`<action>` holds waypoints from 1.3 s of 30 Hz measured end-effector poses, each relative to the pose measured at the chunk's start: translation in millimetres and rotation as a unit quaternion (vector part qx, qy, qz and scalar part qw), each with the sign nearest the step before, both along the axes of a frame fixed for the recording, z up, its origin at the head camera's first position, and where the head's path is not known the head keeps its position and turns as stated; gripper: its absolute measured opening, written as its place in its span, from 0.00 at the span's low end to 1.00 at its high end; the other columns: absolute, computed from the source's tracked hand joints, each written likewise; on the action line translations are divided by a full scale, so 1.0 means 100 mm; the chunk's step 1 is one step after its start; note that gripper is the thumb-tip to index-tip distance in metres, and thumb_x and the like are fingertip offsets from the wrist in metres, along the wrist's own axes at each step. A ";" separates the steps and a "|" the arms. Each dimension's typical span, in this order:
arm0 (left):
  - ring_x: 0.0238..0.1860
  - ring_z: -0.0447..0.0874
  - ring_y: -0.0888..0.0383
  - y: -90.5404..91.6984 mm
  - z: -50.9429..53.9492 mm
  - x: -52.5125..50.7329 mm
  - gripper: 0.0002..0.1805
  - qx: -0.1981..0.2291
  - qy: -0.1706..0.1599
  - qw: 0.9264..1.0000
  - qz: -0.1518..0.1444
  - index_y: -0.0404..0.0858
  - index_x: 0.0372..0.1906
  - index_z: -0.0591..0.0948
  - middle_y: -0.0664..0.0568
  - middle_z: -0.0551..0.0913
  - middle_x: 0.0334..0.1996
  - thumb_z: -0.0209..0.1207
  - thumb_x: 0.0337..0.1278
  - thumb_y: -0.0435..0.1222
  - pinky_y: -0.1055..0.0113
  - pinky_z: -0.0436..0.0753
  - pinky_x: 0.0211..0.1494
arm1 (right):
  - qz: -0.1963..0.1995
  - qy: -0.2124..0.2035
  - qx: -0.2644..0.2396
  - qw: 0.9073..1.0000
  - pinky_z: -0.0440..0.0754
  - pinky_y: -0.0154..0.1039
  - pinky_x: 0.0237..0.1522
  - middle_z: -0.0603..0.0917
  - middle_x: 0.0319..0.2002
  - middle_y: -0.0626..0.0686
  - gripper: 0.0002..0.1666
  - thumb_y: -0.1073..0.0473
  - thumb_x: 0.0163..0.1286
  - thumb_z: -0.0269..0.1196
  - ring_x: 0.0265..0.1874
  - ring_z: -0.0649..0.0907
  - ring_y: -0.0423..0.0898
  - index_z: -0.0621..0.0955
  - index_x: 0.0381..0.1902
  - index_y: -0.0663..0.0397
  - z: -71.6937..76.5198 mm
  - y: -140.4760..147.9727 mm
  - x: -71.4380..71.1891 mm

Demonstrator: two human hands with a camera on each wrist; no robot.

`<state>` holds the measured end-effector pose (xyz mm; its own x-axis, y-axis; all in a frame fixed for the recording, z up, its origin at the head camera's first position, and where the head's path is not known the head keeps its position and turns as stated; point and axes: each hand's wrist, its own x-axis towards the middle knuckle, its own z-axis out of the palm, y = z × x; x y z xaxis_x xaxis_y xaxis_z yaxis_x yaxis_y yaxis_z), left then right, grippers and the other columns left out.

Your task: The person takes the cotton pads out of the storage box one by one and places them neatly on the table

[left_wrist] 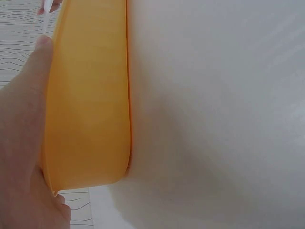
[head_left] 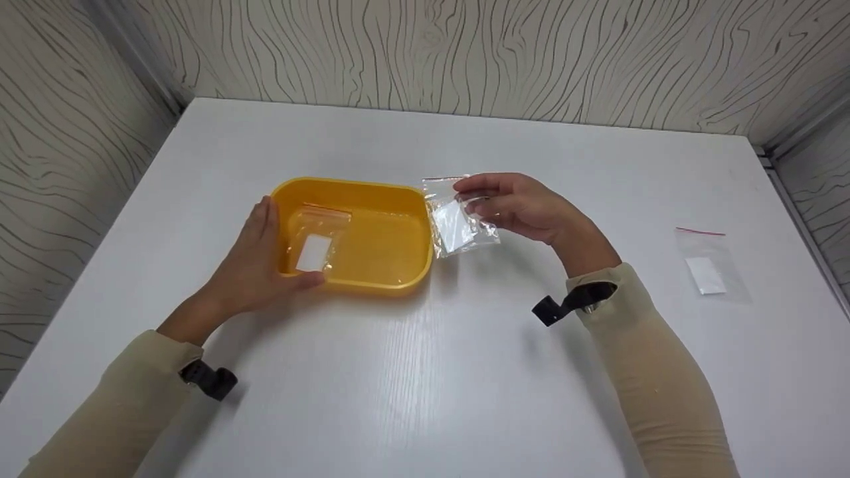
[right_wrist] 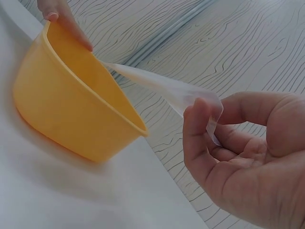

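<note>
Three clear plastic bags, each edged with a red line along its top and showing a white rectangle, are in view with a yellow tub (head_left: pixel 392 288). One held bag (head_left: pixel 438 189) is pinched between the thumb and fingers of the right hand (head_left: pixel 521 204); it hangs just beside the tub's right end, close to the rim, its white rectangle (head_left: pixel 453 228) slanted; I cannot tell whether bag and rim touch. That hand reaches in from the right, wrist bent toward the tub, the fingers curled in on the plastic. The left hand (head_left: pixel 249 265) grips the tub's near left corner, thumb along the near rim and fingers against the left end. The tub stands on the white table (head_left: pixel 412 378) and contains a second bag (head_left: pixel 337 229), which lies in its left part with the white rectangle toward the near side. A third bag (head_left: pixel 730 272) lies flat on the table, well apart, beyond the right forearm. Both arms wear beige sleeves (head_left: pixel 664 378), with a black wrist mount (head_left: pixel 211 380) at each cuff. Behind the table rises a wall (head_left: pixel 425 60) patterned with wood-grain lines.
</note>
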<state>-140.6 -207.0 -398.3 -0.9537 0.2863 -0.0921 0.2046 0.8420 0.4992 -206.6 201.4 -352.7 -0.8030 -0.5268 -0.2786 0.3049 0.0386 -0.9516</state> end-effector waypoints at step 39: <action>0.81 0.36 0.38 -0.01 -0.01 0.00 0.77 0.002 0.005 1.000 -0.004 0.29 0.79 0.30 0.35 0.31 0.81 0.66 0.49 0.68 0.39 0.54 0.77 | -0.047 -0.002 -0.034 0.998 0.85 0.35 0.47 0.79 0.54 0.54 0.22 0.76 0.71 0.57 0.46 0.83 0.46 0.81 0.59 0.58 -0.04 0.60 0.13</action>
